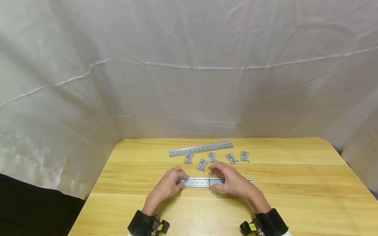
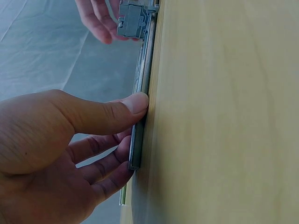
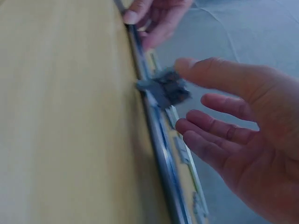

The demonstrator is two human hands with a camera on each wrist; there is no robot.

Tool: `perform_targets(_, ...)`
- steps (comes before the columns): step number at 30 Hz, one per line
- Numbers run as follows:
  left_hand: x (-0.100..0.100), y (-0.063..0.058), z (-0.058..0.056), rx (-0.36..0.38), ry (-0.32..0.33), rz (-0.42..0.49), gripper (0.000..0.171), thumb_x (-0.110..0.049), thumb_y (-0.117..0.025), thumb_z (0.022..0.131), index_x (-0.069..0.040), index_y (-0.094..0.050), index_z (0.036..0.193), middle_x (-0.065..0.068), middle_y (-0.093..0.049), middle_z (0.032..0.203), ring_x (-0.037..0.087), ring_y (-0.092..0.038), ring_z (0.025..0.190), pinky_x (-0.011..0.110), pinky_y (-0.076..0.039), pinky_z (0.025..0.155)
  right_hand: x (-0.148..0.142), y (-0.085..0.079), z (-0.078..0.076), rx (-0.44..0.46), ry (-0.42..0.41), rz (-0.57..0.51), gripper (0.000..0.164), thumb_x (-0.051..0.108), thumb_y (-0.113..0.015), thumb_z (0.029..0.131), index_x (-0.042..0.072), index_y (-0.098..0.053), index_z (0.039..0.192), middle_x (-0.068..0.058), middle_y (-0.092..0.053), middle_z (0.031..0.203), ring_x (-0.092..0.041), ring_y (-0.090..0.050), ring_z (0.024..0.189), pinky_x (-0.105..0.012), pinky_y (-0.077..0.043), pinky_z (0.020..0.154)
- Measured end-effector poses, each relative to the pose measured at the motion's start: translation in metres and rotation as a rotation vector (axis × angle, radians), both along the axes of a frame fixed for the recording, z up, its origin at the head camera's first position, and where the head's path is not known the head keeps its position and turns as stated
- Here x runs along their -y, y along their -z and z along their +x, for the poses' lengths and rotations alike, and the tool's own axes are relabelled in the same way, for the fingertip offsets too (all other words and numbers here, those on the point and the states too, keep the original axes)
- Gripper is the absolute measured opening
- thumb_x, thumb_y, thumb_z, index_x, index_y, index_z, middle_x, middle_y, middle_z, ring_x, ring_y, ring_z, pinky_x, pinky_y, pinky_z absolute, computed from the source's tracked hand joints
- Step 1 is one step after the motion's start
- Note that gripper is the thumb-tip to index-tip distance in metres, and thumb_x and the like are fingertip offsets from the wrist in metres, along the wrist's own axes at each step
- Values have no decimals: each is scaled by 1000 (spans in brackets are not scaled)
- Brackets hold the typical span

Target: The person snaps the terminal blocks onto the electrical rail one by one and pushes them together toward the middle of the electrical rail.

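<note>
A slotted metal DIN rail [image 1: 198, 182] lies crosswise in front of the person. My left hand [image 1: 170, 183] grips its left end, thumb on the near edge and fingers along the far side, as the left wrist view shows. One grey terminal block [image 3: 167, 91] stands upright across the rail, right of its middle. Around that block is my right hand [image 1: 231, 180], its fingers apart and loosely bent. In the right wrist view the thumb tip is right at the block's upper corner, while the other fingers hang clear of it.
Several loose grey terminal blocks [image 1: 202, 164] lie on the wooden table [image 1: 295, 183] beyond the rail. Behind them a second slotted rail [image 1: 200, 148] lies at a slight slant. A pale cloth curtain [image 1: 189, 91] hangs past the table's far edge.
</note>
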State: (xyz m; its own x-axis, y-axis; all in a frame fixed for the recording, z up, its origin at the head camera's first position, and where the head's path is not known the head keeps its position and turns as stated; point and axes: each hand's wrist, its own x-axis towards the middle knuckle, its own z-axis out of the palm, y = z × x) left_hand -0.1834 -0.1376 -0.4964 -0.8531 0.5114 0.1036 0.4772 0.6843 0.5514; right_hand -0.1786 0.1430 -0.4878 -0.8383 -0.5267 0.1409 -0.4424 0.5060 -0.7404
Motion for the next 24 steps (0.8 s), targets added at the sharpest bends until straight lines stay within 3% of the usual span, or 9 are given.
perform_targets(8,-2,3,1,1,5,-6,26,-6,-77,81,-5,-76,106,3,-66,104,20,-61,96,37,-56,84,-36,3,-16,-239,66,135,35,7,-72,85,2,-65,119,-11,-64,116,-29,-60,108,-50,-52,92)
perform_targets(12,-2,4,2,-11,0,-18,26,-8,-78,80,-6,-76,106,2,-66,104,19,-61,96,37,-55,85,-51,6,-31,-299,84,228,38,-2,-70,81,0,-65,119,-14,-62,120,-32,-59,110,-50,-53,90)
perform_targets(18,-3,4,4,-5,6,-13,27,-7,-78,80,-6,-76,107,3,-66,105,19,-61,97,37,-55,87,-64,4,-49,-318,28,404,49,-9,-68,79,-2,-62,126,-19,-55,126,-35,-56,112,-45,-56,82)
perform_targets(24,-4,4,5,0,3,-11,27,-7,-78,80,-6,-76,106,2,-66,104,18,-61,97,36,-55,87,-65,-5,-58,-277,-30,511,52,-12,-67,76,-4,-62,126,-20,-56,122,-34,-56,106,-42,-56,78)
